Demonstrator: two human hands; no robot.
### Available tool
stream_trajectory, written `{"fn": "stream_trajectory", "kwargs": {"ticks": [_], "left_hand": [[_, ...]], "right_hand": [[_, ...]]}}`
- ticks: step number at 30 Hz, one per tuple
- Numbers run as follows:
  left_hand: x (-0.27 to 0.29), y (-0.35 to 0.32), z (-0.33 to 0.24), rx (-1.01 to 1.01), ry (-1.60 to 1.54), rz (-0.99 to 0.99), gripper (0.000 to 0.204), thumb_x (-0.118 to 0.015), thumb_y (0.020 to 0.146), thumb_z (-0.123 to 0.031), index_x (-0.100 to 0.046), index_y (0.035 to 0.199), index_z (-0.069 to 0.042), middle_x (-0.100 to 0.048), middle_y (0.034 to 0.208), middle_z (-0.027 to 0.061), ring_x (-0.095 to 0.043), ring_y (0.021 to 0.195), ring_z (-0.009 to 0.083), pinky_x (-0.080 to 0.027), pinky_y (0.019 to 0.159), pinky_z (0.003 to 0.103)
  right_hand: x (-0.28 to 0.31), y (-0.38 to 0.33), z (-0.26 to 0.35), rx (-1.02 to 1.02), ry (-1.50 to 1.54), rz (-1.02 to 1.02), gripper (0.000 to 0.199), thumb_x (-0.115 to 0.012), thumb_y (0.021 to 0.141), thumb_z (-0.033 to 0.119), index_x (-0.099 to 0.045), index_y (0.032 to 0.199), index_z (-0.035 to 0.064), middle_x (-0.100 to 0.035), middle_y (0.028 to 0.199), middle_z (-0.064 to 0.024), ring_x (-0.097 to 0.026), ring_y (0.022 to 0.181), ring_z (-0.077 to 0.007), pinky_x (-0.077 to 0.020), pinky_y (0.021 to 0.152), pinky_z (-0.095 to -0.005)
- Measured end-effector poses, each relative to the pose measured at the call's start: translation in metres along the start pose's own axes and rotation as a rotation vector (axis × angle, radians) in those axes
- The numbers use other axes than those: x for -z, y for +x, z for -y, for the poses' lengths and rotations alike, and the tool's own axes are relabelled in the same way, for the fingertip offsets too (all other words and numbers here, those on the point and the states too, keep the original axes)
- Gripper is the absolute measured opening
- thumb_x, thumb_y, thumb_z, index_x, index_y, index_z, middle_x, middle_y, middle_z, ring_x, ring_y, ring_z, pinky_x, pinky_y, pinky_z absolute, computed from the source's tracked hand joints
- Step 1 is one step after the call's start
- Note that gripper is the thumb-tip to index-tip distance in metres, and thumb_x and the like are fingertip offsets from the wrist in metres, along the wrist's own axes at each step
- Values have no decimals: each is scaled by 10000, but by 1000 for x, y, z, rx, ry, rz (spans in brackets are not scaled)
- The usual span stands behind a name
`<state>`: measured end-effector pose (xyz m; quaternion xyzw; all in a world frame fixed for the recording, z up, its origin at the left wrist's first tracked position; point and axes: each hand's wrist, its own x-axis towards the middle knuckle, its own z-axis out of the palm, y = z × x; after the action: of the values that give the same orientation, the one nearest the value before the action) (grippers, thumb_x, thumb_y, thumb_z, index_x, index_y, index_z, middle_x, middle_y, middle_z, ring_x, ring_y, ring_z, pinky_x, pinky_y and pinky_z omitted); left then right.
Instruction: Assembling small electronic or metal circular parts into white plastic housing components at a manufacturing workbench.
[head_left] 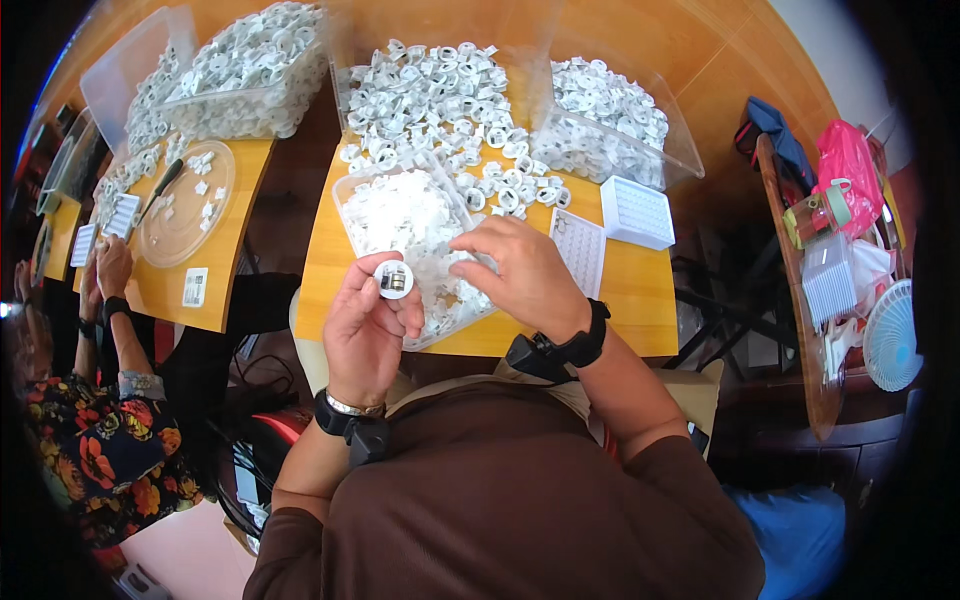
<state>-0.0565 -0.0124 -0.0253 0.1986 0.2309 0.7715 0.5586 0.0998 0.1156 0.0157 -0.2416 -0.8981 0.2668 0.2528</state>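
Observation:
My left hand holds a small round white plastic part between thumb and fingers, its face turned up and dark and metallic pieces showing inside it. To the right, my right hand hovers over a clear plastic tub, fingers bent and thumb apart from the forefinger, with nothing visible between them. Small white plastic pieces are heaped in the tub's far part. Its near part, between my hands, holds more pale pieces, partly hidden by the hands.
Beyond lie many loose white ring-shaped parts on the wooden table. A clear bin of similar parts stands at far right, near a white gridded box and a flat white tray. At left, a co-worker's hands work at another table.

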Motion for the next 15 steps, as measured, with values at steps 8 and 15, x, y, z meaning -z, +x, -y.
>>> {"fn": "stream_trajectory", "kwargs": {"ticks": [8, 15], "left_hand": [[-5, -3, 8, 88, -34, 16, 370, -502, 945, -254, -460, 1188, 22, -594, 879, 172, -590, 663, 221, -483, 579, 283], [-8, -6, 16, 235, -186, 255, 354, -507, 944, -247, -491, 1177, 19, -607, 922, 167, -600, 711, 215, -485, 625, 284]], "right_hand": [[-33, 31, -7, 278, -582, 108, 61, -577, 726, 63, -632, 748, 49, -586, 819, -95, -566, 858, -257, -486, 703, -370], [-39, 25, -23, 250, -547, 256, 57, -618, 710, 125, -599, 710, 72, -571, 751, -79, -562, 799, -270, -483, 668, -368]]}}
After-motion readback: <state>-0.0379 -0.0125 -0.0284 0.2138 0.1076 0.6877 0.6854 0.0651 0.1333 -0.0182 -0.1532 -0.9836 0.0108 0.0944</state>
